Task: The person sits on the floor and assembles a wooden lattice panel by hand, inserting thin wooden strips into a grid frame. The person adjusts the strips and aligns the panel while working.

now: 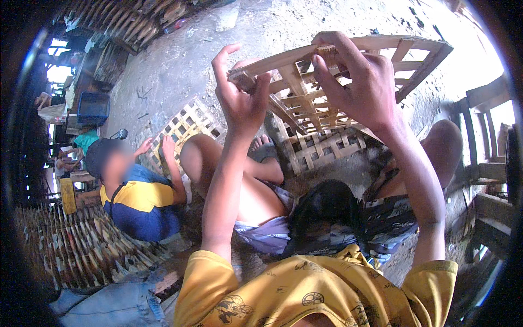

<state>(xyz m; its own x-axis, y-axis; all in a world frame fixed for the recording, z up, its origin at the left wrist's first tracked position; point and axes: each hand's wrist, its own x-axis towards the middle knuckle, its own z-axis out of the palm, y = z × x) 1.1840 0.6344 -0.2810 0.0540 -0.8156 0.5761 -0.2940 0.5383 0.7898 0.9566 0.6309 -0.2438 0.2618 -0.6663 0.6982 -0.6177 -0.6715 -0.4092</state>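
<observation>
Slatted wooden frame [296,80], rim between left fingers [220,64] and right fingers [349,50] alike

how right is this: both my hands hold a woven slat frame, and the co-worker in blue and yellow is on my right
The side is wrong: the head view shows the co-worker on your left. Your left hand and right hand hold the woven slat frame.

"Holding what between left hand [242,101] and right hand [360,82]?"
"Holding 1 lattice frame [296,79]."
"Seeing what leftward?"
"Seeing 1 co-worker [143,196] beside 1 lattice panel [188,125], 1 bin [93,108] beyond; rightward, 1 timber framework [487,95]."
</observation>
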